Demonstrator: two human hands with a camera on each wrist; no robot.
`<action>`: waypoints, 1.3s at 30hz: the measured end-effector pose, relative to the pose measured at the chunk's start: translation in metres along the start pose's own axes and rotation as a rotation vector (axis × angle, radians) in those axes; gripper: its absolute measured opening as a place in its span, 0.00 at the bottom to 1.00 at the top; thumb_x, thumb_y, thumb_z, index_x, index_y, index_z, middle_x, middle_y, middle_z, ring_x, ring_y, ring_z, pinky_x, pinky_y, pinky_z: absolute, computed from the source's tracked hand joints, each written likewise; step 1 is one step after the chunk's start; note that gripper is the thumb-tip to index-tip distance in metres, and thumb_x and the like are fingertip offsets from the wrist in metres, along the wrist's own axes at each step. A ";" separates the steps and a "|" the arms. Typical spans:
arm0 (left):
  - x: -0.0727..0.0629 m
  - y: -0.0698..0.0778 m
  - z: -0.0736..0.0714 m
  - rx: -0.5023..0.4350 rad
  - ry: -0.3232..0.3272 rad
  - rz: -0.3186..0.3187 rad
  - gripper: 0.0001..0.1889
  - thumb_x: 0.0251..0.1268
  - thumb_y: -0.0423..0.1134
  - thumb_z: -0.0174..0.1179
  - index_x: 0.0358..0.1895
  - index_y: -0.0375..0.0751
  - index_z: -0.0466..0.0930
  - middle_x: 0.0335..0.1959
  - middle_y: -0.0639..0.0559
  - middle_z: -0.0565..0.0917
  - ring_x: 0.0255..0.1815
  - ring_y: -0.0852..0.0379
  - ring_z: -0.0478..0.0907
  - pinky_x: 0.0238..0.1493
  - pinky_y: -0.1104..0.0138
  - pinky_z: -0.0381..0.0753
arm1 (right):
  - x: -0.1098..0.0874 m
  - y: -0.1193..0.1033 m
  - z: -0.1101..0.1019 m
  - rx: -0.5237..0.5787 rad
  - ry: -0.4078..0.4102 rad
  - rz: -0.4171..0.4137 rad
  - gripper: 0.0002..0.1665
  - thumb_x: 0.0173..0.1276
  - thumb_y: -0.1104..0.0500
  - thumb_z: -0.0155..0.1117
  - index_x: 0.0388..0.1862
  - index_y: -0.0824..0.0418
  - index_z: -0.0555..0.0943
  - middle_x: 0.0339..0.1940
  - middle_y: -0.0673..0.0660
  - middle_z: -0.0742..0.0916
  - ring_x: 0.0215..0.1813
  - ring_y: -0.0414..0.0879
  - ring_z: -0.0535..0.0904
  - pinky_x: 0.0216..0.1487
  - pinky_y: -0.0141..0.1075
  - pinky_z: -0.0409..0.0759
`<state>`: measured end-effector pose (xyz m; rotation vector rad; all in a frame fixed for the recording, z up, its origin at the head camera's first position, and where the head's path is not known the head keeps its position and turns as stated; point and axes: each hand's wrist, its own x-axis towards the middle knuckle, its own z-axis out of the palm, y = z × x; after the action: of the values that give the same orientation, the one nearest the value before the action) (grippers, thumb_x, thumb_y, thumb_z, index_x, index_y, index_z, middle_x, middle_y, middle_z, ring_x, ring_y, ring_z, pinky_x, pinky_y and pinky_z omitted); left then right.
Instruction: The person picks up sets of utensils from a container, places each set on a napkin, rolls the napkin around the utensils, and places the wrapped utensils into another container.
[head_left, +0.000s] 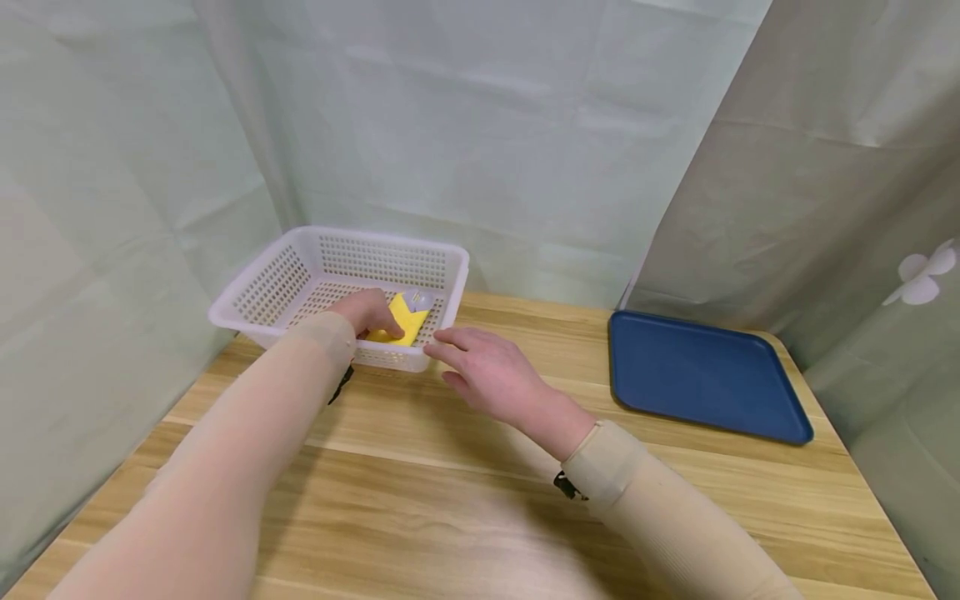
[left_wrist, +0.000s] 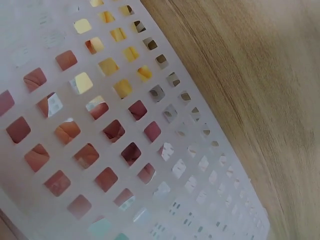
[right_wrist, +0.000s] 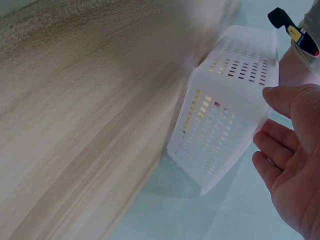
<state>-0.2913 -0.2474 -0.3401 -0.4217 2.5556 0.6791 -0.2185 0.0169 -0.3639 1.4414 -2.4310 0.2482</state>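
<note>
In the head view my left hand reaches down inside a white perforated plastic basket. It holds a flat yellow item with a clear, greyish end; its exact kind does not show. One digit lies over the yellow face, while the other fingers are mostly hidden. Through the basket's holes, the left wrist view gives bits of the hand and of yellow. Beside the basket's near right corner is my right hand, its fingers loosely extended. In the right wrist view its fingertips are at the basket's rim; contact is hard to tell.
A dark blue tray lies on the right side of the wooden table. Pale curtains hang close behind the basket and along both sides. A white flower shape shows on the right curtain.
</note>
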 end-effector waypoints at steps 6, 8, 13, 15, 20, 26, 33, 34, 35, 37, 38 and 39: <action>-0.003 -0.001 -0.002 0.057 -0.004 0.037 0.26 0.75 0.43 0.72 0.64 0.28 0.76 0.47 0.38 0.78 0.45 0.46 0.73 0.48 0.58 0.73 | 0.000 -0.001 -0.001 0.003 0.003 0.002 0.29 0.76 0.58 0.77 0.74 0.55 0.83 0.74 0.58 0.84 0.75 0.54 0.80 0.75 0.47 0.77; -0.003 -0.001 -0.002 0.056 -0.008 0.049 0.28 0.76 0.43 0.72 0.67 0.27 0.75 0.48 0.38 0.78 0.46 0.45 0.73 0.48 0.58 0.73 | 0.000 -0.001 -0.001 -0.001 0.000 0.004 0.29 0.76 0.58 0.77 0.74 0.54 0.83 0.74 0.58 0.84 0.75 0.54 0.80 0.75 0.48 0.77; -0.005 -0.003 -0.003 0.048 -0.008 0.075 0.32 0.75 0.43 0.72 0.72 0.26 0.72 0.56 0.35 0.78 0.51 0.42 0.75 0.54 0.55 0.76 | 0.000 -0.002 -0.002 -0.011 -0.009 0.010 0.29 0.77 0.57 0.77 0.74 0.54 0.83 0.74 0.57 0.84 0.75 0.54 0.80 0.74 0.48 0.78; -0.006 -0.003 -0.004 0.051 -0.003 0.083 0.32 0.76 0.43 0.72 0.71 0.26 0.72 0.58 0.34 0.79 0.53 0.41 0.76 0.57 0.53 0.78 | 0.000 -0.002 -0.003 -0.011 -0.009 0.012 0.29 0.76 0.57 0.77 0.74 0.54 0.83 0.74 0.57 0.84 0.75 0.54 0.81 0.74 0.48 0.78; -0.011 -0.005 -0.005 0.079 0.027 0.104 0.28 0.80 0.43 0.66 0.69 0.25 0.73 0.63 0.29 0.80 0.61 0.35 0.79 0.67 0.45 0.78 | 0.000 -0.003 -0.004 -0.004 -0.012 0.017 0.30 0.77 0.57 0.77 0.75 0.54 0.83 0.74 0.58 0.84 0.75 0.54 0.80 0.74 0.49 0.78; -0.018 -0.007 -0.005 0.013 0.058 0.113 0.36 0.87 0.47 0.55 0.85 0.28 0.57 0.85 0.26 0.60 0.84 0.27 0.58 0.82 0.36 0.56 | 0.000 -0.003 -0.006 0.005 -0.047 0.049 0.30 0.78 0.55 0.76 0.76 0.54 0.82 0.76 0.57 0.83 0.76 0.55 0.80 0.74 0.49 0.78; -0.018 -0.004 -0.005 0.080 0.101 0.202 0.38 0.89 0.50 0.51 0.85 0.24 0.54 0.85 0.25 0.58 0.85 0.26 0.57 0.83 0.37 0.56 | -0.002 0.003 -0.007 0.024 -0.049 0.067 0.33 0.78 0.53 0.76 0.78 0.56 0.80 0.76 0.57 0.82 0.75 0.55 0.80 0.73 0.50 0.79; -0.018 -0.004 -0.005 0.083 0.105 0.216 0.38 0.90 0.51 0.50 0.85 0.23 0.54 0.85 0.25 0.58 0.85 0.26 0.56 0.83 0.37 0.56 | -0.003 0.004 -0.008 0.029 -0.042 0.070 0.33 0.78 0.53 0.76 0.79 0.56 0.79 0.77 0.57 0.82 0.74 0.55 0.81 0.72 0.50 0.79; -0.019 -0.004 -0.005 0.084 0.111 0.231 0.39 0.90 0.51 0.49 0.85 0.23 0.54 0.85 0.25 0.58 0.85 0.25 0.56 0.82 0.36 0.56 | -0.004 0.005 -0.009 0.033 -0.034 0.075 0.34 0.78 0.53 0.76 0.79 0.56 0.79 0.77 0.57 0.82 0.74 0.55 0.81 0.71 0.50 0.80; -0.019 -0.005 -0.005 0.085 0.123 0.257 0.39 0.90 0.52 0.47 0.85 0.23 0.54 0.85 0.24 0.58 0.85 0.25 0.56 0.82 0.36 0.57 | -0.006 0.007 -0.011 0.033 -0.013 0.082 0.35 0.78 0.52 0.76 0.80 0.56 0.78 0.78 0.57 0.81 0.73 0.56 0.82 0.70 0.50 0.81; -0.020 -0.006 -0.004 0.076 0.129 0.265 0.39 0.91 0.53 0.47 0.85 0.24 0.53 0.85 0.25 0.57 0.85 0.25 0.56 0.82 0.36 0.57 | -0.007 0.008 -0.012 0.025 -0.001 0.083 0.36 0.78 0.51 0.76 0.80 0.56 0.78 0.78 0.57 0.81 0.73 0.56 0.82 0.70 0.50 0.81; -0.021 -0.007 -0.003 0.073 0.137 0.274 0.39 0.91 0.54 0.46 0.86 0.24 0.53 0.86 0.25 0.57 0.85 0.25 0.56 0.82 0.36 0.57 | -0.008 0.009 -0.013 0.018 0.010 0.079 0.36 0.78 0.51 0.77 0.80 0.56 0.78 0.78 0.58 0.81 0.73 0.56 0.82 0.70 0.50 0.81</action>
<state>-0.2722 -0.2512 -0.3299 -0.0957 2.7895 0.6693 -0.2209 0.0320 -0.3542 1.3495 -2.4869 0.2948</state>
